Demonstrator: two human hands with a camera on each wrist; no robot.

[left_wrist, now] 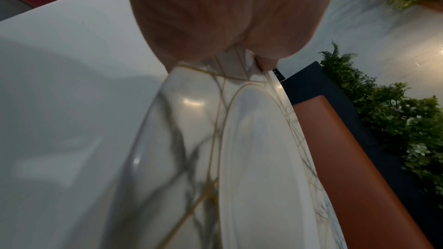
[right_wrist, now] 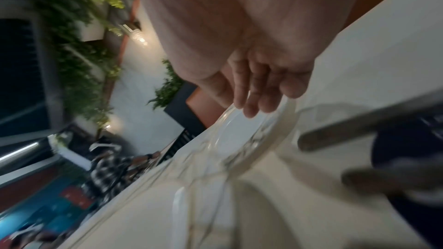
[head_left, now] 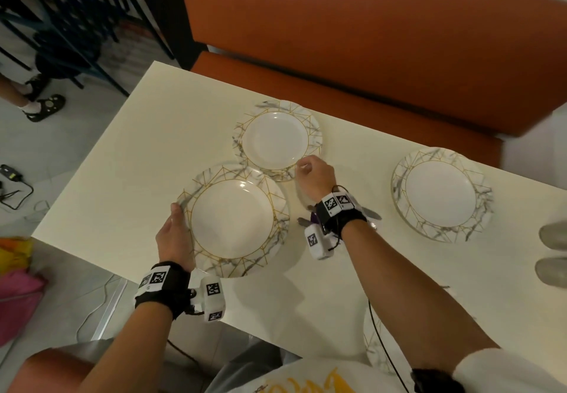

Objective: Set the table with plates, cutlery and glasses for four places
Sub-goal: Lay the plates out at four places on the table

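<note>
Head view: the left hand (head_left: 173,240) grips the near-left rim of the near plate (head_left: 233,220) on the table (head_left: 129,159). The right hand (head_left: 314,174), fingers curled, pinches the rim of the far plate (head_left: 277,139); a third plate (head_left: 441,193) lies well apart to the right.

Left wrist view: the palm (left_wrist: 215,12) closes over the plate's marbled rim (left_wrist: 191,120), thumb on top.

Right wrist view: blurred; fingertips (right_wrist: 251,107) touch the plate edge (right_wrist: 282,130), beside cutlery (right_wrist: 359,130).

Dim indoor light, blurred wrist views
</note>
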